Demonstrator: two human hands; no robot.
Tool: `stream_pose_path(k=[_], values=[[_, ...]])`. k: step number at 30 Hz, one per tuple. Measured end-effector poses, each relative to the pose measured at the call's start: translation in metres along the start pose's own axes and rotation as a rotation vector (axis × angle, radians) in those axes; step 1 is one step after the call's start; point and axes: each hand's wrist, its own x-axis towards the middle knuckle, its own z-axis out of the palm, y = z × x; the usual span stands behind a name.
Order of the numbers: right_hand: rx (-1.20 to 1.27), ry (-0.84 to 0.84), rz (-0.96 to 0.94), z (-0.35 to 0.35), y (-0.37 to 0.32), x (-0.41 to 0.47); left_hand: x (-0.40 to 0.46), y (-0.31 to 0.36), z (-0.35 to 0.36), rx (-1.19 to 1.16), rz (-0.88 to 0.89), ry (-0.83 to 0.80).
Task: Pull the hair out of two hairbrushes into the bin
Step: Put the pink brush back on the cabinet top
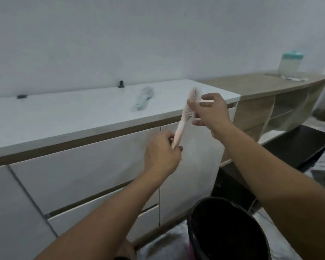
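Observation:
A pink hairbrush [184, 117] stands tilted in the air in front of the white counter. My left hand [161, 152] is closed around the bottom of its handle. My right hand [210, 111] is at the brush head, fingers pinched against the bristles; any hair there is too blurred to make out. A pale green hairbrush [142, 99] lies flat on the white countertop [64, 117], behind the pink one. The black bin [227, 231] stands on the floor below my right forearm, its mouth open upward.
White drawers run beneath the counter. To the right is a lower wooden shelf unit [266, 102] bearing a container with a teal lid [290, 62]. A black flat object [300, 145] lies at the right, near the floor.

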Motion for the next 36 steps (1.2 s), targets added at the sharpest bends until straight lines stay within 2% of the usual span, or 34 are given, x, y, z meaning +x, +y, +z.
stream_pose_path(k=[5,10,15,18,24,36], values=[[-0.096,-0.155,-0.188,0.052,-0.043,0.016,0.037,-0.002,-0.057,0.053,-0.004,0.105],[-0.218,-0.266,-0.240,0.107,-0.061,0.036,0.065,-0.025,-0.102,0.080,-0.035,0.101],[-0.377,-0.279,-0.346,0.162,-0.066,0.047,0.091,-0.051,-0.130,0.078,-0.085,0.126],[-0.483,-0.230,-0.408,0.190,-0.060,0.056,0.109,-0.065,-0.139,0.110,-0.119,0.095],[-0.703,-0.231,-0.397,0.224,-0.046,0.073,0.131,-0.083,-0.145,0.148,-0.118,0.040],[-0.902,-0.301,-0.349,0.241,-0.027,0.089,0.147,-0.106,-0.138,0.227,-0.094,0.031]])
